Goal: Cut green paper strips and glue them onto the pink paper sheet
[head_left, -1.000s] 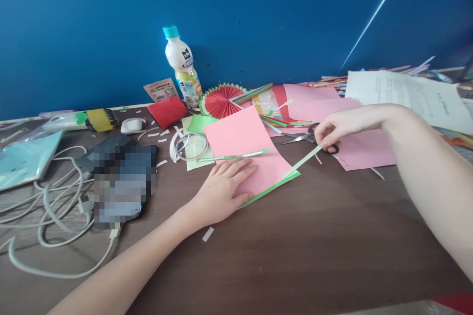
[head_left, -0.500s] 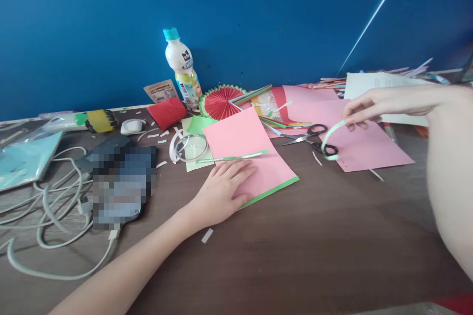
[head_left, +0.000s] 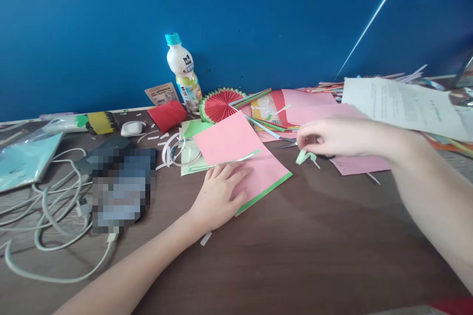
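Note:
My left hand [head_left: 221, 194] lies with fingers spread on a pink sheet [head_left: 266, 172] that has a green strip along its near edge. A thin green-and-white strip [head_left: 240, 157] crosses the sheet just beyond my fingertips. My right hand [head_left: 321, 138] is closed on a pale green curled strip [head_left: 305, 156], which dangles below the fingers. Behind that hand, scissors [head_left: 290, 142] show only in part, their handles mostly hidden. Another pink sheet [head_left: 362, 165] lies partly under the right wrist.
A bottle [head_left: 186, 78] and a red pleated paper fan [head_left: 223, 104] stand near the blue wall. Tape rings [head_left: 185, 152], a blurred phone [head_left: 123, 187] and white cables [head_left: 55, 251] are at the left. A printed sheet [head_left: 399, 103] lies at the right.
My right hand has moved left and nearer with the pale green strip, now covering much of the scissors. The pink sheet under my left hand has shifted slightly left.

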Demonstrator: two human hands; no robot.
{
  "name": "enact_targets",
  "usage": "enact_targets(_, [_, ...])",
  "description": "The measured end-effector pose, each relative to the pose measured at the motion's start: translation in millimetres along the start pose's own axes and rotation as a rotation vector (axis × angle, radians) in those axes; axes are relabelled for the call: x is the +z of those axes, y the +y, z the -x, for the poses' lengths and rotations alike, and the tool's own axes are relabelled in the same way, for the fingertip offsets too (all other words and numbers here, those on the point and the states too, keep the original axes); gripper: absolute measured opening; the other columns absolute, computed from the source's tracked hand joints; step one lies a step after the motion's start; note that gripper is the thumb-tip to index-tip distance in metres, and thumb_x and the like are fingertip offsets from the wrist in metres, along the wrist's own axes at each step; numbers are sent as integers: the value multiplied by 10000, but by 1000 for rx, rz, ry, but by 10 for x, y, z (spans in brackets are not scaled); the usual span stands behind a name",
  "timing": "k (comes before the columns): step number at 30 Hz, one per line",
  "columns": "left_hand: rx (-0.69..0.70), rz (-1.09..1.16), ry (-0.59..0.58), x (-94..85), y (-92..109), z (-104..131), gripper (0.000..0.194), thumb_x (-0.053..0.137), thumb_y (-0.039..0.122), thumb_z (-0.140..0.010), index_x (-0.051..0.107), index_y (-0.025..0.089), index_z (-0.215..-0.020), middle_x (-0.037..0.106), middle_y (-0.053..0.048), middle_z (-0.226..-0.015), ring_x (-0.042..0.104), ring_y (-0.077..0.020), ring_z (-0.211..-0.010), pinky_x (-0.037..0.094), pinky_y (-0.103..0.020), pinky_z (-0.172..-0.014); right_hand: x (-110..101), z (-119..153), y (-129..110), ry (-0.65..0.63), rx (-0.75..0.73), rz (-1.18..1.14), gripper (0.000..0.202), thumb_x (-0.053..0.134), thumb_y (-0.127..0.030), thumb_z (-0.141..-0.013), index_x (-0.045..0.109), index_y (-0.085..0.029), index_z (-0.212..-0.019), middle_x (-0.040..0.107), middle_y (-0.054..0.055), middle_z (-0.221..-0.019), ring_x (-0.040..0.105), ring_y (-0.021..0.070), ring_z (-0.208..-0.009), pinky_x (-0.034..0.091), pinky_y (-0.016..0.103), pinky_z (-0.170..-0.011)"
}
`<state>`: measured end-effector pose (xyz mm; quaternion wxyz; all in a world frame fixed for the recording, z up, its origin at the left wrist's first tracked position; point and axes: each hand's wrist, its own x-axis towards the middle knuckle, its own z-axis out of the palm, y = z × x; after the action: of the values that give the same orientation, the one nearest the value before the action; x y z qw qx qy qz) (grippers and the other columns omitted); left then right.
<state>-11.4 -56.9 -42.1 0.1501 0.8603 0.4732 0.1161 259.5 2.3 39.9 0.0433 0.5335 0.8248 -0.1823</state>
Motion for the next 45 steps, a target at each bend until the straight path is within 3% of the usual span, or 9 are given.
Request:
enact_targets(2, [-13, -4, 12, 12, -1, 1, 424, 404, 280, -847, 467, 292, -1266, 453, -12, -1336, 385, -232, -1180, 306, -428, -978, 107, -63, -81, -176, 15, 28, 154, 460, -235, -738, 614, -242, -753, 617, 1, -751, 539, 147, -596, 350, 259, -512])
enact_targets(5, [-40, -41, 55, 37, -5, 3, 427, 387, 236, -845, 475, 278, -1261, 461, -17, -1327, 393, -236, -1160, 321, -431, -958, 175, -111, -116, -280, 12, 25, 140, 489, -276, -715, 616, -262, -772, 631, 3, -806, 563, 184, -684, 364, 272, -530])
enact_targets(10, [-96, -89, 105, 67, -25, -2, 439, 353, 196, -846, 467, 203, -1269, 478, -53, -1318, 416, -248, -1115, 345, -448, -927, 143, -106, -58, -380, 19, -53, 229, 564, -455, -686, 619, -265, -801, 652, -1, -863, 584, 217, -791, 389, 281, -570])
enact_targets(21, [4, 3, 118, 78, -100, -4, 452, 412, 173, -834, 436, 138, -1283, 466, -54, -1350, 390, -245, -1166, 343, -441, -1009, 106, -97, -143, -455, -71, -157, 318, 594, -478, -668, 622, -238, -875, 660, 10, -935, 594, 203, -831, 405, 270, -644])
enact_targets(26, [21, 67, 145, 61, -102, -19, 399, 419, 150, -827, 487, 151, -1219, 509, -59, -1298, 412, -223, -1175, 353, -421, -1021, 95, -99, -138, -247, -83, -204, 301, 452, -455, -786, 652, -248, -875, 665, 15, -877, 582, 172, -727, 389, 274, -610])
enact_targets(33, [9, 229, 220, 5, -81, 4, 329, 344, 63, -817, 520, 180, -1070, 565, -64, -1151, 461, -172, -1133, 404, -371, -958, 180, -130, -234, 12, -134, -178, 182, 482, -306, -784, 628, -232, -862, 627, 17, -943, 568, 178, -803, 397, 285, -661])
enact_targets(38, [-34, 269, 261, -17, -79, 19, 340, 338, -1, -745, 498, 198, -970, 566, -40, -1020, 508, -157, -993, 430, -327, -858, 449, -158, -561, 3, -554, -174, 117, 575, -263, -772, 593, -199, -868, 586, 46, -958, 508, 211, -965, 392, 318, -783])
enact_targets(43, [-85, 264, 273, -25, -65, 29, 218, 393, 22, -702, 470, 189, -820, 546, -16, -854, 503, -148, -844, 423, -290, -768, 820, -219, -782, 95, -757, -90, 239, 634, -349, -760, 592, -146, -880, 584, 71, -894, 497, 202, -881, 389, 320, -769])
enact_targets(45, [-92, 270, 276, -32, -54, 35, 175, 402, 41, -710, 455, 186, -791, 532, -6, -804, 494, -136, -780, 418, -273, -726, 902, -231, -795, 141, -819, -14, 171, 560, -304, -822, 596, -142, -862, 586, 70, -838, 482, 194, -821, 384, 315, -722])
